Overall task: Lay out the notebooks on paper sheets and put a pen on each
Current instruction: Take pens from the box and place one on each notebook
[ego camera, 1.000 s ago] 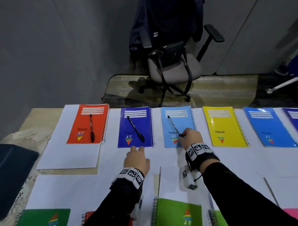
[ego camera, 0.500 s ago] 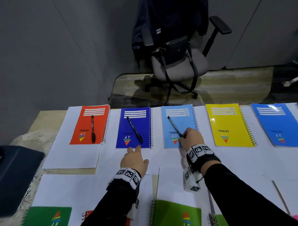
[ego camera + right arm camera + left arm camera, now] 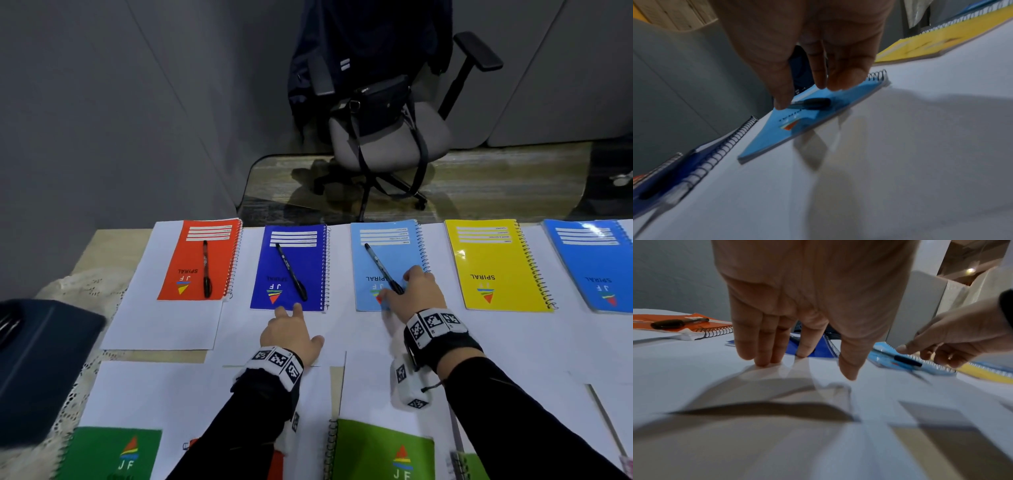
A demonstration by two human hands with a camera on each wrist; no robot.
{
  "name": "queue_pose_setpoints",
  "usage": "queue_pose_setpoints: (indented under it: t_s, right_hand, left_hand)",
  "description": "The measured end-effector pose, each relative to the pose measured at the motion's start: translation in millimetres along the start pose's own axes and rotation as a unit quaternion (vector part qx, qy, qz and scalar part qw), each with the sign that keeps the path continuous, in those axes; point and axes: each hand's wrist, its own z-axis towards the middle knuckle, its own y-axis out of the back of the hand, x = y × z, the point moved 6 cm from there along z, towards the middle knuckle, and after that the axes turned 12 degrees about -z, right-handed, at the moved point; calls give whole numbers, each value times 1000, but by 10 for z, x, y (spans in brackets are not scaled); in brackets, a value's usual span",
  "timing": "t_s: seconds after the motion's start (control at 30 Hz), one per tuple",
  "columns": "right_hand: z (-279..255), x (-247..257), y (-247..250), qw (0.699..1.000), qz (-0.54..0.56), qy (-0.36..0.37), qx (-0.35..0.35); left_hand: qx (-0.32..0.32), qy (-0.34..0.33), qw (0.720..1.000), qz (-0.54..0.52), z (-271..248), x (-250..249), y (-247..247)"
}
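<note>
Several spiral notebooks lie in a row on white paper sheets: orange, dark blue, light blue, yellow and blue. A black pen rests on the orange one and another on the dark blue one. A third pen lies on the light blue notebook. My right hand hovers at its near end with loose fingers, the thumb tip by the pen. My left hand lies flat on the paper just before the dark blue notebook.
Green notebooks lie on sheets near the front edge. A dark flat case sits at the left on a lace cloth. Beyond the table stands an office chair with a bag on it.
Both hands stay almost where they were. The third pen keeps its place on the light blue notebook. The head view has shifted slightly.
</note>
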Motion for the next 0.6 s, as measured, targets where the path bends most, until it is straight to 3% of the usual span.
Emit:
queue_pose_setpoints:
  t_s: [0.1, 0.27, 0.6]
  right_hand:
    - [-214, 169, 60, 1000, -4, 25, -11]
    - [-650, 751, -6, 997, -24, 77, 6]
    - [-1378, 2117, -616, 980, -23, 191, 47]
  left_hand:
    - [11, -12, 998, -56, -50, 67, 71]
    - [-90, -50, 983, -152, -259, 451, 481]
    - [-257, 43, 940, -219, -682, 2180, 1358]
